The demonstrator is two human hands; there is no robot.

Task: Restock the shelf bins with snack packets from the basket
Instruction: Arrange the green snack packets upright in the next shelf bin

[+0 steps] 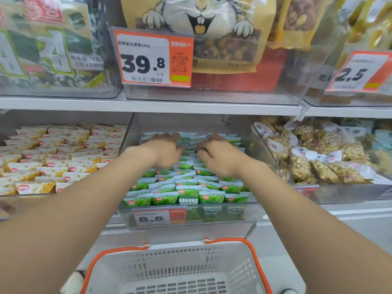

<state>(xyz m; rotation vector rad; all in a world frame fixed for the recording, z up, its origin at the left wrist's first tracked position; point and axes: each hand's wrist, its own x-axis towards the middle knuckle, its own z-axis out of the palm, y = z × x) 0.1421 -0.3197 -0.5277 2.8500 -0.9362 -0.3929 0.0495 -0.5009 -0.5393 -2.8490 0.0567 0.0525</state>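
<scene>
Green snack packets fill the clear middle bin on the lower shelf. Both my arms reach into this bin over the packets. My left hand lies palm down near the back, its fingers bent onto the packets; motion blur hides whether it grips any. My right hand lies beside it, and a bit of green packet shows pinched under its thumb. Below, the white basket with orange handles stands in front of the shelf; the part of its inside that I see holds no packets.
A bin of yellow-and-white packets sits to the left and a bin of clear nut bags to the right. The upper shelf hangs low over the bins, with price tags on its front.
</scene>
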